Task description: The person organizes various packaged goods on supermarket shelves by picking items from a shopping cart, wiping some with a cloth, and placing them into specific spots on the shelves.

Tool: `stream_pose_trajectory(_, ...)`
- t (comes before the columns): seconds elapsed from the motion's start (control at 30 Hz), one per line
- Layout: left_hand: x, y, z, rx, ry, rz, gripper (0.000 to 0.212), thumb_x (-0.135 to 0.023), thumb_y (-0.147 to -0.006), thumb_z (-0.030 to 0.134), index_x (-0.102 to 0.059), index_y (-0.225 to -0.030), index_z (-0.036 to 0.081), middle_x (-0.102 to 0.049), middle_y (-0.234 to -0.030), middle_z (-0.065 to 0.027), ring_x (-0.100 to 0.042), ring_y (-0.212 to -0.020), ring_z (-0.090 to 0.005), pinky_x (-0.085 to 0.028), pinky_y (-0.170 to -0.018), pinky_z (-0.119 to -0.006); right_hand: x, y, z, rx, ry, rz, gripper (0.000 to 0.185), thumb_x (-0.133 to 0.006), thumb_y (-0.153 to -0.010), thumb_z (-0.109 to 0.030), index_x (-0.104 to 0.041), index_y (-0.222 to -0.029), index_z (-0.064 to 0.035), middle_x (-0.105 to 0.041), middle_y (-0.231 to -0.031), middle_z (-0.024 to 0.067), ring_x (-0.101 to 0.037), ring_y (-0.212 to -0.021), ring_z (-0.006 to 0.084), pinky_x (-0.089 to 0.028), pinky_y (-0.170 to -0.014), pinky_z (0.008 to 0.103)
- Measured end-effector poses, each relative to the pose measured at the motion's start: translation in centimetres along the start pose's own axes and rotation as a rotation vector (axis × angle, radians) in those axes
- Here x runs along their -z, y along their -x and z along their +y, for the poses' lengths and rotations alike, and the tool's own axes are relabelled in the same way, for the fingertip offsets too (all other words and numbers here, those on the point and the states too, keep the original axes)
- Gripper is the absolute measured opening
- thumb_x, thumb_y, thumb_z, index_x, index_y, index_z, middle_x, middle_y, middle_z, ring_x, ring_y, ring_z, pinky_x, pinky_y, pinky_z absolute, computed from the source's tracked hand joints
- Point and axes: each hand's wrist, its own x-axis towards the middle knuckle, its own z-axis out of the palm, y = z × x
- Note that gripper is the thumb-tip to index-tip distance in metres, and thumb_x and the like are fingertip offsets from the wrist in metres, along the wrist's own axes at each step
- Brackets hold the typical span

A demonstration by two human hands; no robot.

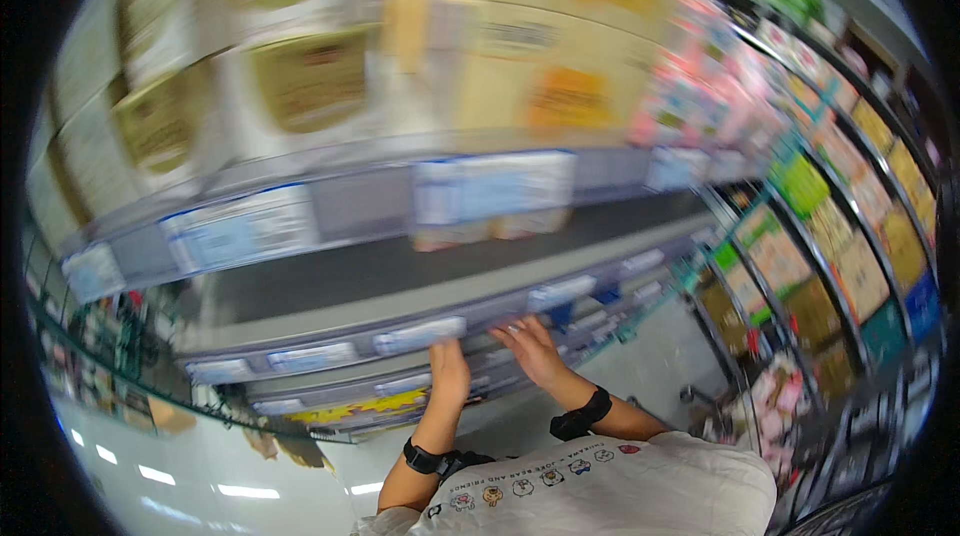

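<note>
My left hand (450,374) is at the front edge of a lower shelf, its fingertips by a white and blue shelf label (420,335). Its fingers are blurred and seen edge-on, so its grip cannot be made out. To the right, my right hand (531,350) has its fingers spread at the same shelf edge strip (487,317), with nothing visible in it. Whether either hand presses on the strip is unclear. Behind that edge runs a dark shelf surface (352,284), where a few blurred small packs (491,230) sit at the back.
Above hangs a shelf stacked with cartons (555,78), white and gold packs (311,82) and pink packs (697,78). Another rack of goods (832,236) stands at right. Pink bundles (776,408) lie low beside it. Glossy floor (187,468) shows at lower left.
</note>
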Motion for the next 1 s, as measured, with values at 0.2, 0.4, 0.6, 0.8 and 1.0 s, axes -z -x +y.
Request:
stream_pose_trajectory(0.2, -14.6, 6.1, 2.1, -0.024, 0.364, -0.334, 0.069, -0.031, -0.086, 0.054, -0.007, -0.136, 0.013, -0.01, -0.141, -0.0119, -0.008, -0.13, -0.0258, -0.007, -0.104, -0.042, 7.3, 13.3, -8.7, 0.264, 0.471, 0.183, 0.059, -0.04, -0.088, -0.017, -0.008, -0.136, -0.0053, -0.022, -0.137, 0.017, -0.024, -0.126, 0.0273, -0.019, -0.103, 0.0387)
stream_pose_trajectory(0.4, -27.3, 13.3, -0.9, 0.223, 0.257, -0.769, 0.061, -0.03, -0.09, 0.044, -0.006, -0.136, 0.012, -0.007, -0.141, -0.0109, -0.009, -0.13, -0.0234, -0.011, -0.103, -0.04, 14.6, 27.8, -10.2, 0.295, 0.367, 0.816, 0.054, -0.035, -0.09, -0.028, -0.018, -0.133, -0.0011, -0.025, -0.136, 0.0131, -0.025, -0.125, 0.0222, -0.019, -0.103, 0.0345)
stream_pose_trajectory(0.6, -37.6, 18.8, -4.5, 0.491, 0.084, -1.146, 0.069, -0.033, -0.086, 0.051, -0.006, -0.136, 0.011, -0.005, -0.142, -0.0112, -0.004, -0.131, -0.0224, -0.008, -0.104, -0.039, 17.9, 38.6, -12.7, 0.391, 0.429, 1.217, 0.052, -0.029, -0.091, -0.03, -0.018, -0.133, -0.0014, -0.022, -0.138, 0.0131, -0.021, -0.127, 0.0216, -0.016, -0.104, 0.0339)
stream_pose_trajectory(0.8, -48.2, 25.7, -5.4, 0.68, -0.034, -1.493, 0.068, -0.034, -0.087, 0.047, -0.005, -0.136, 0.01, -0.001, -0.142, -0.0102, 0.002, -0.131, -0.0214, -0.004, -0.104, -0.041, 22.1, 47.2, -11.8, 0.518, 0.276, 1.535, 0.054, -0.025, -0.092, -0.032, -0.013, -0.134, -0.0002, -0.015, -0.14, 0.0131, -0.012, -0.13, 0.022, -0.01, -0.105, 0.0349)
stream_pose_trajectory(1.0, -59.7, 28.0, -7.4, 0.729, -0.096, -1.774, 0.069, -0.03, -0.088, 0.048, -0.001, -0.136, 0.009, 0.005, -0.143, -0.0074, 0.007, -0.131, -0.0192, -0.001, -0.104, -0.041, 28.0, 50.8, -17.3, 0.608, 0.153, 1.748, 0.063, -0.017, -0.09, -0.044, -0.01, -0.134, 0.0007, -0.01, -0.141, 0.0127, -0.008, -0.131, 0.022, -0.006, -0.105, 0.0353)
